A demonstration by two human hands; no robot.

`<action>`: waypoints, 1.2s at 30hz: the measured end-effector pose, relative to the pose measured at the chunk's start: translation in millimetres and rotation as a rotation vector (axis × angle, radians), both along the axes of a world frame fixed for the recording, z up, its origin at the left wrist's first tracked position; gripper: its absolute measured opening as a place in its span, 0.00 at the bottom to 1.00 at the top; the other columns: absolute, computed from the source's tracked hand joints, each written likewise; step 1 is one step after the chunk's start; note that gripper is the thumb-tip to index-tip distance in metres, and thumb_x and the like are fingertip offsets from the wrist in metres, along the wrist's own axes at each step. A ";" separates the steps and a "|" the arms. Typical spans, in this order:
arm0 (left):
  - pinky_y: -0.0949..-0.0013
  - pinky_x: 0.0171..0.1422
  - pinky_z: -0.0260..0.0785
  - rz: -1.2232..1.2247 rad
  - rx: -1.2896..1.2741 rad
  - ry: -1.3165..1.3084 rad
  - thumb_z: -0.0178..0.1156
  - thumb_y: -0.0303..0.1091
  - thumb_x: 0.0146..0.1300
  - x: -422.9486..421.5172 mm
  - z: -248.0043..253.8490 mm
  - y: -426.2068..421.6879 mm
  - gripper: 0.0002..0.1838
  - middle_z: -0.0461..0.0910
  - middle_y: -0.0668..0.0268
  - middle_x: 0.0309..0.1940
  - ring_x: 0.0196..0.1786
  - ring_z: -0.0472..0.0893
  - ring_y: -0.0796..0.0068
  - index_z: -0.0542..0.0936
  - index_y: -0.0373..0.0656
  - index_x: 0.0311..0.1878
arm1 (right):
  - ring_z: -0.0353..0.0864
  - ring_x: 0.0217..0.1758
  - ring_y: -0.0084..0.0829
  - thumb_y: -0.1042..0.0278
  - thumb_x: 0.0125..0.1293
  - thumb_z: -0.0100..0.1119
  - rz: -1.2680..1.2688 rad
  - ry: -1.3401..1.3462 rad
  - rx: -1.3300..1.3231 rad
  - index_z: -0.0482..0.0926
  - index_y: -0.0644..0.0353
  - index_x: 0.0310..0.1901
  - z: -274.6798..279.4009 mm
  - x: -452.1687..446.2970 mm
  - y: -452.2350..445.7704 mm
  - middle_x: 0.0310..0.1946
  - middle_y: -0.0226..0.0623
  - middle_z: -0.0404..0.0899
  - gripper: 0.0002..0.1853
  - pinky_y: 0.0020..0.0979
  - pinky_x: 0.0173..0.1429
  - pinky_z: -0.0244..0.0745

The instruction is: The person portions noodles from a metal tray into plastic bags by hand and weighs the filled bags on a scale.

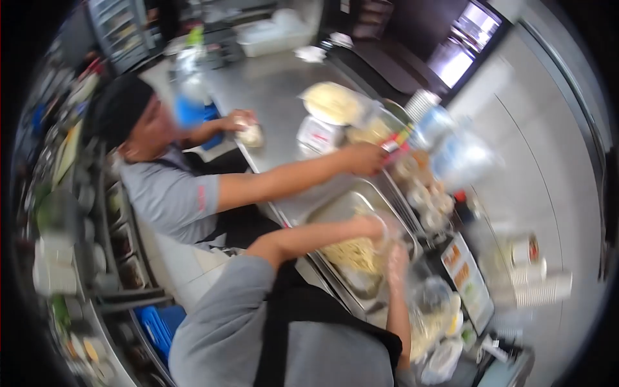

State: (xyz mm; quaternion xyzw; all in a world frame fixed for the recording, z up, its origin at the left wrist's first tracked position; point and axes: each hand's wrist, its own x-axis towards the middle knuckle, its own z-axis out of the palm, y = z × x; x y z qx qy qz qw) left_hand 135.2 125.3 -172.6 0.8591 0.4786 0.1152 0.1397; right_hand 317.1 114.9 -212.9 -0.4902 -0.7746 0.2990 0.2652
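A steel tray (314, 209) sits on the counter in front of me, with pale shredded food (353, 255) heaped in it. Over the tray's right side, my left hand (379, 231) is close to my right hand (397, 261). Something clear, like a plastic glove or bag, covers or surrounds my hands. Motion blur smears the fingers of both, and whether they hold anything is unclear. Beside my right forearm lie clear bags of pale food (422, 332).
A co-worker at the left stretches one hand (367, 158) across the counter (264, 84) past a white scale (319, 134) bearing pale food (331, 103). The co-worker's other hand (242, 120) holds a small pale bag. Stacked cups (545, 290) and a leaning printed board (467, 280) stand at the right.
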 end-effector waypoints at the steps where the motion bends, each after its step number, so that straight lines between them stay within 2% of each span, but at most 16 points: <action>1: 0.56 0.47 0.73 -0.026 0.074 -0.021 0.71 0.29 0.31 5.0 -19.3 8.9 0.20 0.80 0.55 0.35 0.42 0.80 0.53 0.79 0.42 0.35 | 0.77 0.36 0.54 0.60 0.63 0.46 0.019 -0.010 0.075 0.78 0.66 0.37 7.6 -0.9 -3.4 0.31 0.51 0.79 0.17 0.45 0.41 0.70; 3: 0.57 0.44 0.75 -0.011 0.250 -0.045 0.72 0.33 0.31 4.6 -33.0 10.3 0.19 0.83 0.57 0.33 0.41 0.82 0.55 0.83 0.44 0.34 | 0.76 0.38 0.57 0.63 0.56 0.57 0.147 -0.301 0.232 0.78 0.67 0.35 12.2 -1.0 -1.9 0.31 0.53 0.78 0.14 0.47 0.41 0.70; 6: 0.57 0.43 0.75 -0.016 0.217 -0.055 0.73 0.32 0.29 2.9 -19.0 6.6 0.19 0.82 0.57 0.31 0.40 0.81 0.55 0.82 0.43 0.32 | 0.77 0.41 0.55 0.73 0.50 0.58 0.134 -0.461 0.261 0.78 0.70 0.35 32.4 -9.2 -8.7 0.34 0.56 0.78 0.11 0.45 0.45 0.73; 10: 0.57 0.44 0.75 0.118 0.219 -0.208 0.72 0.31 0.32 -1.6 -20.1 0.9 0.17 0.82 0.56 0.32 0.40 0.81 0.54 0.81 0.42 0.31 | 0.77 0.40 0.55 0.74 0.49 0.60 0.081 -0.337 0.332 0.77 0.71 0.34 24.6 -11.5 -14.9 0.35 0.55 0.77 0.11 0.46 0.44 0.72; 12: 0.58 0.45 0.74 0.154 0.159 -0.250 0.69 0.31 0.38 -0.4 -19.0 -5.9 0.13 0.82 0.56 0.33 0.42 0.81 0.54 0.81 0.41 0.31 | 0.76 0.43 0.55 0.74 0.49 0.60 0.045 -0.333 0.309 0.76 0.71 0.39 23.9 -11.4 -23.0 0.38 0.56 0.76 0.15 0.47 0.47 0.71; 15: 0.58 0.50 0.71 0.147 0.446 -0.353 0.58 0.29 0.51 -0.2 -35.7 -18.9 0.12 0.78 0.54 0.41 0.47 0.78 0.54 0.77 0.39 0.41 | 0.73 0.48 0.56 0.73 0.50 0.61 0.007 -0.247 0.376 0.73 0.70 0.48 8.9 -8.1 -32.3 0.44 0.57 0.75 0.22 0.47 0.53 0.68; 18: 0.58 0.56 0.69 0.164 0.296 -0.356 0.52 0.29 0.57 -11.3 -10.2 -50.1 0.14 0.77 0.53 0.48 0.52 0.76 0.55 0.76 0.39 0.47 | 0.70 0.54 0.56 0.74 0.47 0.65 0.057 -0.100 0.284 0.68 0.68 0.56 10.5 -4.3 -26.6 0.50 0.58 0.72 0.31 0.46 0.59 0.65; 21: 0.57 0.56 0.69 0.347 0.404 -0.517 0.54 0.29 0.56 -26.1 -29.9 -67.7 0.18 0.77 0.51 0.49 0.53 0.77 0.53 0.75 0.38 0.51 | 0.68 0.57 0.56 0.76 0.43 0.68 0.217 0.045 0.202 0.63 0.67 0.61 47.0 -14.7 -29.7 0.54 0.57 0.70 0.40 0.44 0.60 0.65; 22: 0.57 0.53 0.71 0.415 0.274 -0.499 0.55 0.29 0.55 -30.6 -28.2 -73.6 0.17 0.78 0.50 0.46 0.50 0.78 0.53 0.76 0.37 0.49 | 0.68 0.58 0.55 0.77 0.42 0.69 0.285 0.091 0.188 0.62 0.67 0.63 59.7 -20.1 -30.5 0.55 0.56 0.69 0.42 0.43 0.60 0.65; 24: 0.56 0.47 0.73 0.554 0.001 -0.453 0.57 0.30 0.52 -39.1 -24.9 -83.3 0.15 0.80 0.48 0.41 0.44 0.80 0.52 0.77 0.36 0.43 | 0.68 0.57 0.54 0.79 0.40 0.69 0.373 -0.097 0.202 0.59 0.57 0.67 68.1 -31.2 -16.3 0.54 0.55 0.69 0.47 0.44 0.59 0.66; 26: 0.55 0.45 0.73 0.595 -0.026 -0.335 0.56 0.30 0.53 -34.0 -35.6 -73.0 0.14 0.80 0.48 0.37 0.41 0.80 0.50 0.77 0.36 0.43 | 0.69 0.56 0.54 0.79 0.40 0.68 0.371 -0.338 0.139 0.58 0.52 0.68 84.7 -46.7 -15.7 0.52 0.55 0.70 0.48 0.44 0.58 0.66; 28: 0.54 0.42 0.73 0.616 0.066 -0.291 0.55 0.31 0.53 -24.5 -41.9 -67.9 0.13 0.80 0.48 0.34 0.39 0.81 0.49 0.78 0.37 0.42 | 0.71 0.52 0.54 0.81 0.38 0.65 0.414 -0.279 0.295 0.64 0.52 0.64 30.3 -46.1 14.7 0.46 0.55 0.72 0.44 0.45 0.56 0.67; 30: 0.53 0.39 0.73 0.609 0.263 -0.348 0.55 0.33 0.54 -21.5 -42.2 -68.2 0.13 0.80 0.48 0.30 0.35 0.81 0.49 0.79 0.37 0.40 | 0.71 0.47 0.55 0.81 0.38 0.62 0.400 -0.261 0.388 0.71 0.56 0.57 25.7 -51.2 19.6 0.42 0.54 0.73 0.36 0.47 0.51 0.67; 33: 0.54 0.39 0.73 0.635 0.205 -0.247 0.55 0.33 0.55 -26.4 -23.1 -78.3 0.12 0.80 0.48 0.30 0.34 0.81 0.50 0.79 0.37 0.39 | 0.71 0.41 0.55 0.81 0.40 0.60 0.335 -0.124 0.720 0.77 0.58 0.46 15.8 -50.7 13.2 0.37 0.50 0.72 0.25 0.50 0.44 0.66; 34: 0.55 0.42 0.73 0.662 0.075 -0.205 0.57 0.33 0.54 -27.5 -19.3 -79.3 0.12 0.80 0.49 0.33 0.37 0.81 0.52 0.79 0.38 0.40 | 0.71 0.41 0.54 0.80 0.41 0.62 0.305 -0.158 0.671 0.77 0.58 0.45 32.6 -50.8 -0.9 0.37 0.50 0.72 0.24 0.49 0.44 0.66; 36: 0.55 0.43 0.73 0.613 0.406 -0.335 0.60 0.32 0.52 -35.1 -49.3 -80.4 0.12 0.81 0.50 0.35 0.37 0.81 0.52 0.80 0.40 0.41 | 0.72 0.43 0.51 0.78 0.40 0.65 0.266 -0.182 0.542 0.77 0.58 0.45 65.9 -46.9 -20.4 0.38 0.47 0.72 0.24 0.45 0.46 0.67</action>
